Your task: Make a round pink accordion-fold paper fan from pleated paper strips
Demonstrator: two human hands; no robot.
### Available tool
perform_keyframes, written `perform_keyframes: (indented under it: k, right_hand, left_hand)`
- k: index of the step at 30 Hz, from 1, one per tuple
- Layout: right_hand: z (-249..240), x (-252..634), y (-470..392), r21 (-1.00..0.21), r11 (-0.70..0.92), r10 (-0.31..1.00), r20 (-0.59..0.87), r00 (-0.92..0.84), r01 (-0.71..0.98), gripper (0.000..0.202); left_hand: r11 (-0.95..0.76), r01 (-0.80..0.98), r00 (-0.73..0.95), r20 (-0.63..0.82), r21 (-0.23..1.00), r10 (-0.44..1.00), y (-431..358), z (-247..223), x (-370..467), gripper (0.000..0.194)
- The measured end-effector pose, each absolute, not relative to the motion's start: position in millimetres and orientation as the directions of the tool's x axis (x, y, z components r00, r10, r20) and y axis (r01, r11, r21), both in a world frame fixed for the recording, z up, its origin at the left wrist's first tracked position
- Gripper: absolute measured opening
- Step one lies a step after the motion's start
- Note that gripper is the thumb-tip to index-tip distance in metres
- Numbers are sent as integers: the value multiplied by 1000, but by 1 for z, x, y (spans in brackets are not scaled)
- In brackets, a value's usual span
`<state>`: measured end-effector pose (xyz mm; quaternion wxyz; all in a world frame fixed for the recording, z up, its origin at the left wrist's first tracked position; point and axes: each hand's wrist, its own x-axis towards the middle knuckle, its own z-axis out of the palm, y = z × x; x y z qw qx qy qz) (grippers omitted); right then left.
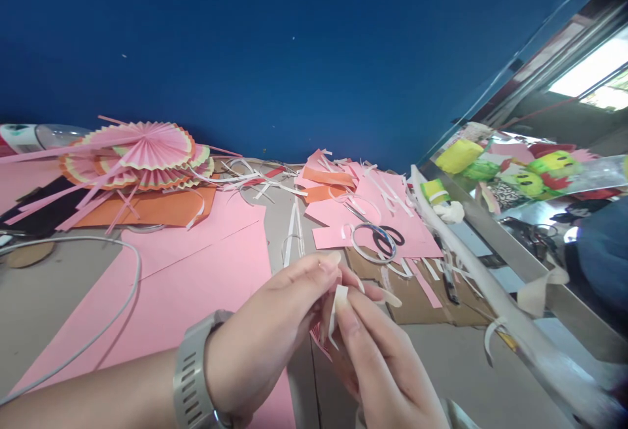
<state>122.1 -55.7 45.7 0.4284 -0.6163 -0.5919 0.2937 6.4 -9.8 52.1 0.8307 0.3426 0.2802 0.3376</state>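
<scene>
My left hand (275,331), with a grey-strapped watch on its wrist, is closed low in the middle of the view. Pleated pink paper (320,343) shows below its fingers, mostly hidden by both hands. Close against it, my right hand (383,363) pinches a short white strip (341,294) between thumb and finger; the strip curls downward. Under my left forearm lies a large pink paper sheet (230,259). Beyond my hands are black-handled scissors (387,240) and a roll of tape (358,246) on pink paper.
Folded pink paper fans (157,144) are piled at the back left, near an orange sheet (152,210). A grey cable (135,278) loops at left. A utility knife (449,282) lies on cardboard (412,298) at right. A blue partition (294,56) stands behind.
</scene>
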Motion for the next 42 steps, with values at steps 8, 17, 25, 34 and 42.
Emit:
perform_keyframes:
  k: [8,17,25,34,42]
  right_hand:
    - [51,127,-53,-830,107,988,151,36,548,28]
    - [51,133,-51,-944,-98,993,-74,88,315,30]
    - [44,136,-50,-973,-209,977,-204,55,99,30]
    - [36,134,-53,-947,-312,930,-322,178,-79,32]
    - [41,144,-50,-889,-340,940,-318,-123,-306,29]
  left_hand:
    - [543,-300,651,-248,784,717,-8,50,5,30]
    - [491,-268,660,-214,829,721,-6,49,7,34]
    - [380,-221,622,-170,898,764,-7,43,6,35]
    - [225,-165,531,-105,960,841,-15,39,9,23]
    - [0,29,540,-16,1000,841,-9,34,9,30]
